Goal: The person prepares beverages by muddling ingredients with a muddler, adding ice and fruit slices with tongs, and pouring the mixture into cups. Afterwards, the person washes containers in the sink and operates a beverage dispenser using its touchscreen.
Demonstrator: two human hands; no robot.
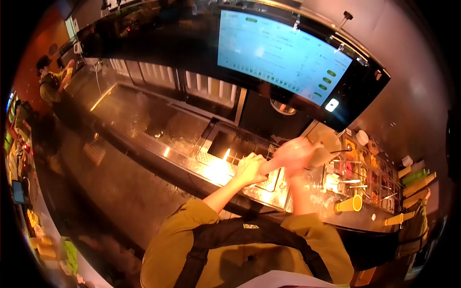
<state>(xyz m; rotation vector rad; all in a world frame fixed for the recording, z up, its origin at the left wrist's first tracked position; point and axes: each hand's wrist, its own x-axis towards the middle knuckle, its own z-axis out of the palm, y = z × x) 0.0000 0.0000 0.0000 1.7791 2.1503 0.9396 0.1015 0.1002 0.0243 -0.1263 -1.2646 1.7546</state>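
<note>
Over the steel counter, my left hand (250,170) has its fingers wrapped round the narrow end of a pale, blurred object. My right hand (295,153) is beside it, higher and to the right, smeared by motion, so its fingers cannot be made out. A pale round shape (322,157), perhaps a container, is next to my right hand. Beneath my hands lies a brightly lit metal drain tray (217,169). A yellow cup (349,204) is on the counter to the right of my right forearm.
A lit screen (283,55) hangs above the counter. Topping bins (372,175) line the right side, with stacked cups (417,183) beyond. Far left, a person (52,81) in a dark cap holds something yellow. Another person's sleeve (417,223) is at the right edge.
</note>
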